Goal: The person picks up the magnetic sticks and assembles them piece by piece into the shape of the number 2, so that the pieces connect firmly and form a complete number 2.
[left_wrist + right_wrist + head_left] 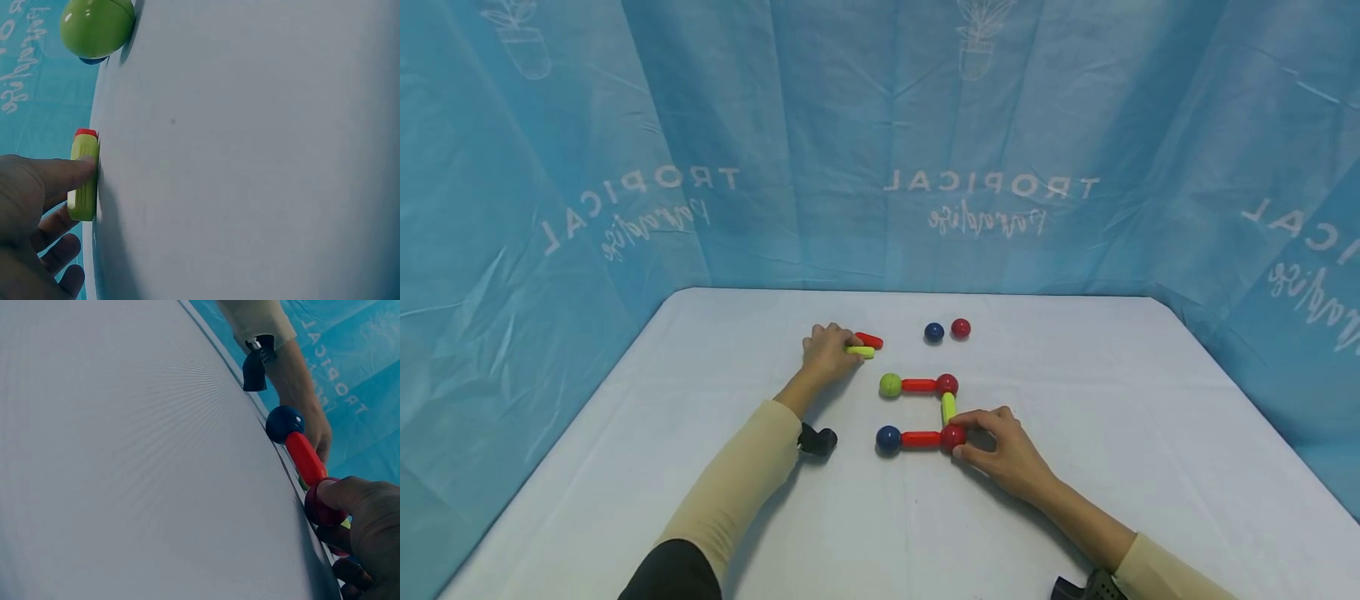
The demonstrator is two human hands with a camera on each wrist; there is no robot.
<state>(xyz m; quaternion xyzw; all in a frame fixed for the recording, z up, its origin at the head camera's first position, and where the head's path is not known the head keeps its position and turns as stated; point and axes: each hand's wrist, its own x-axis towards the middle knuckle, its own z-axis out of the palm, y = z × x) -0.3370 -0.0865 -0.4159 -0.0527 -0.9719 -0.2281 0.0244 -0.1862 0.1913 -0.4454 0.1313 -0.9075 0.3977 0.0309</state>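
Note:
My left hand, at the back left of the table, pinches a yellow-green magnetic stick, thumb on its near side. A loose red stick lies just behind it. My right hand holds a red ball between thumb and fingers. That ball joins a red stick ending in a blue ball. From it a yellow-green stick runs back to another red ball. A second joined red stick leads left from there to a green ball.
Behind the joined pieces, a loose blue ball and a loose red ball sit side by side. A white cloth covers the table. Blue printed curtains hang around its back and sides.

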